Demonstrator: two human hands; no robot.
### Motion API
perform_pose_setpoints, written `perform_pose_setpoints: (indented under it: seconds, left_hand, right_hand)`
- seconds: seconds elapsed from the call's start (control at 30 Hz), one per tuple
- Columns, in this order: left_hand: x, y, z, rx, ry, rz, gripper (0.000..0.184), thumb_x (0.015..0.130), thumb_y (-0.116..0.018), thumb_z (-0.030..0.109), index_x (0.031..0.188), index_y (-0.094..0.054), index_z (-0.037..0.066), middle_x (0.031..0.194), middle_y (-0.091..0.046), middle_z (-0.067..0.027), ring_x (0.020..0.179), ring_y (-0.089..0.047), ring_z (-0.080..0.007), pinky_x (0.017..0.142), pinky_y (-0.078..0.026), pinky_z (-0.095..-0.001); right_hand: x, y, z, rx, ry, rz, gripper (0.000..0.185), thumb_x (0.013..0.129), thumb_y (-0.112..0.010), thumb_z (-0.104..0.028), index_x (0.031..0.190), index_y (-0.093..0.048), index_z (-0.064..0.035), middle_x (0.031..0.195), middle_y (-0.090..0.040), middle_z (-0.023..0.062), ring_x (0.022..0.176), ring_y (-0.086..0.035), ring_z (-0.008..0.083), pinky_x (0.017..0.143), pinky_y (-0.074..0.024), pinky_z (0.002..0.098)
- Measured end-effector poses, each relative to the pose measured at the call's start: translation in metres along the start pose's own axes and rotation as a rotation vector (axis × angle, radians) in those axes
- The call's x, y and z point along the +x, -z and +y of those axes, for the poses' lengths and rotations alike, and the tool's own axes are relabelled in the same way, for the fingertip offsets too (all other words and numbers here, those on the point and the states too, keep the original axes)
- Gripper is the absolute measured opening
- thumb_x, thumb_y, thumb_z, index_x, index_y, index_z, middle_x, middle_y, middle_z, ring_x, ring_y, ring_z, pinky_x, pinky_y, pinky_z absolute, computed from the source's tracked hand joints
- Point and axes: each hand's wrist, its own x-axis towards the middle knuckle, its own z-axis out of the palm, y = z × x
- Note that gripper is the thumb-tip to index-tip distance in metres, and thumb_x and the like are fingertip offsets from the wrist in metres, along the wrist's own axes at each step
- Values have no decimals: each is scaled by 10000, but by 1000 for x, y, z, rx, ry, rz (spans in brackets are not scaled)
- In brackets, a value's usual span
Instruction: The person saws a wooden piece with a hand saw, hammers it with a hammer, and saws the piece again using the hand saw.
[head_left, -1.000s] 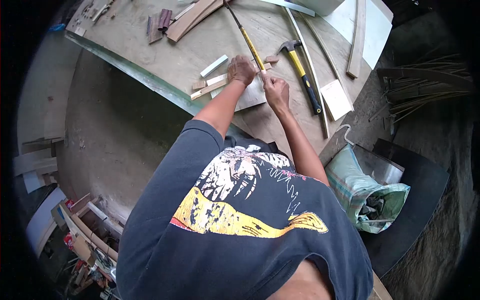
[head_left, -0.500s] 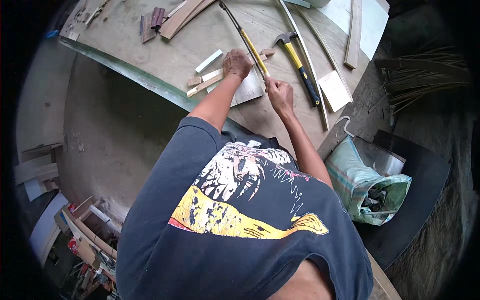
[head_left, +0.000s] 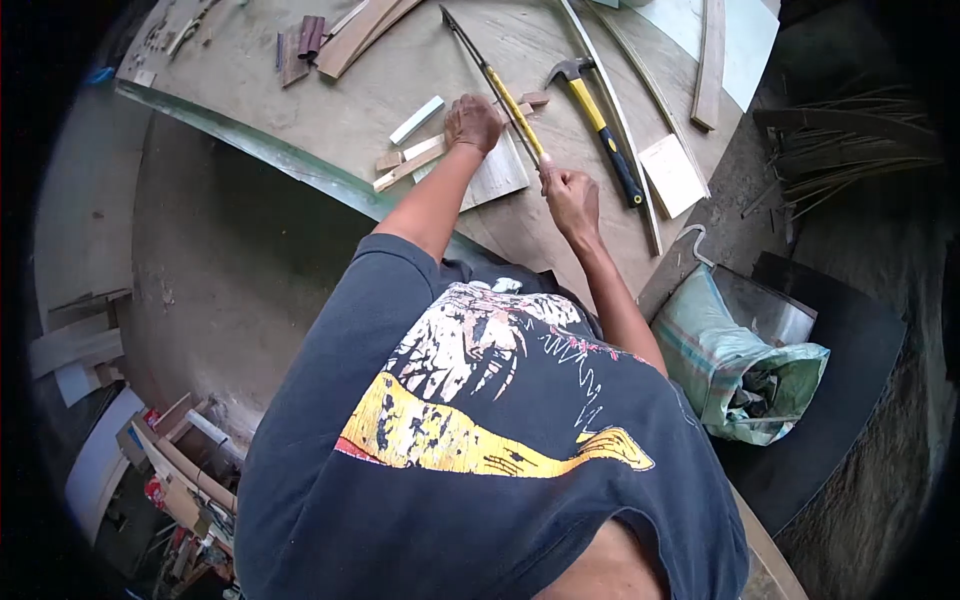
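My right hand (head_left: 572,202) is closed round the near end of a hacksaw (head_left: 508,106) with a yellow frame, which points up and to the left. My left hand (head_left: 473,124) presses down on a wooden strip (head_left: 410,170), its fingers wrapped over it. The saw crosses the strip just right of my left hand. Beneath them lies a flat pale board (head_left: 497,176). A short white-green stick (head_left: 417,120) rests beside my left hand, and a small reddish wood piece (head_left: 535,99) sits beyond the saw.
A claw hammer (head_left: 603,134) with a yellow and black handle lies to the right, beside long thin strips. A pale block (head_left: 673,176) is near the table's right edge. Planks (head_left: 365,35) lie at the far left. An open woven sack (head_left: 712,350) stands below right.
My right hand has pulled the saw back a little, down and to the right. My left hand stays on the wood. The whole view has shifted slightly.
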Motion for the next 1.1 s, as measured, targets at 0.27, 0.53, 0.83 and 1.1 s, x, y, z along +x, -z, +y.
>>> perform_pose_setpoints:
  seconds: [0.27,0.53,0.83,1.1]
  left_hand:
    - [-1,-1,1,3,25,38,239,752,-472,233,850,-611,67,948,-579,-153,916,-553,-298,777,-445,-389]
    - [-3,7,-1,-47,-21,31,233,740,-483,245,805,-614,64,899,-591,-173,870,-566,-335,743,-458,-418]
    - [-1,2,3,-4,48,50,241,768,-438,213,838,-610,60,935,-589,-162,906,-558,-306,777,-448,-397]
    - [-1,-9,-1,-9,-39,68,218,762,-456,223,846,-589,72,907,-584,-154,872,-554,-314,763,-444,-405]
  right_hand:
    - [1,-11,23,236,-15,-21,571,820,-493,-446,522,-521,39,419,-401,134,391,-463,208,435,-349,386]
    - [-14,-9,-11,-45,66,50,570,816,-476,-471,575,-557,39,523,-496,231,473,-507,350,497,-388,441]
    - [-11,-8,3,124,-2,24,579,836,-469,-460,528,-533,26,444,-429,132,429,-473,212,452,-357,373]
    - [11,-19,-15,94,24,57,569,810,-466,-469,568,-547,40,499,-458,226,465,-498,316,499,-376,419]
